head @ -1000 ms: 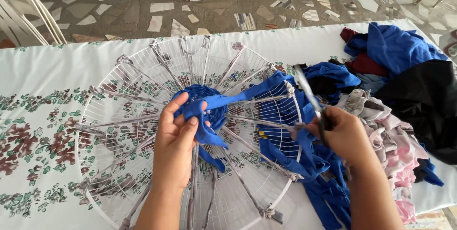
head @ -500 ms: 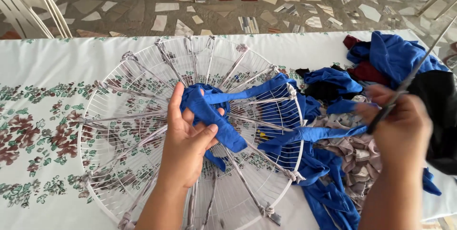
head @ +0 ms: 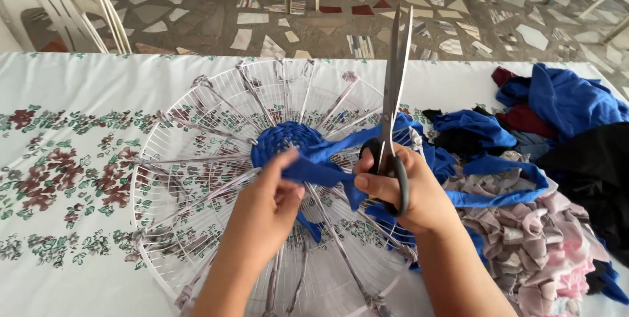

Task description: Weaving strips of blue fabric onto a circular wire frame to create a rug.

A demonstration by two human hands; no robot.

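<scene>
Floral tablecloth (head: 59, 179) is covered by a white wire fan guard (head: 196, 127). Over the guard's hub, a blue fabric strip (head: 321, 169) is pinched by the left hand (head: 265, 209). Immediately right, scissors (head: 395, 74) are gripped upright by the right hand (head: 403, 189), blades nearly closed.

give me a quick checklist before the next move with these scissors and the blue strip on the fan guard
1. Scissors gripped in right hand: ok.
2. Blades pointing up and away from both hands: ok.
3. Blades closed: cannot tell; they look nearly together.
4. Blue strip pinched by left hand: ok.
5. Strip lying between the blades: not ok; the blades stand above it.
6. Fan guard flat on the table: ok.
</scene>
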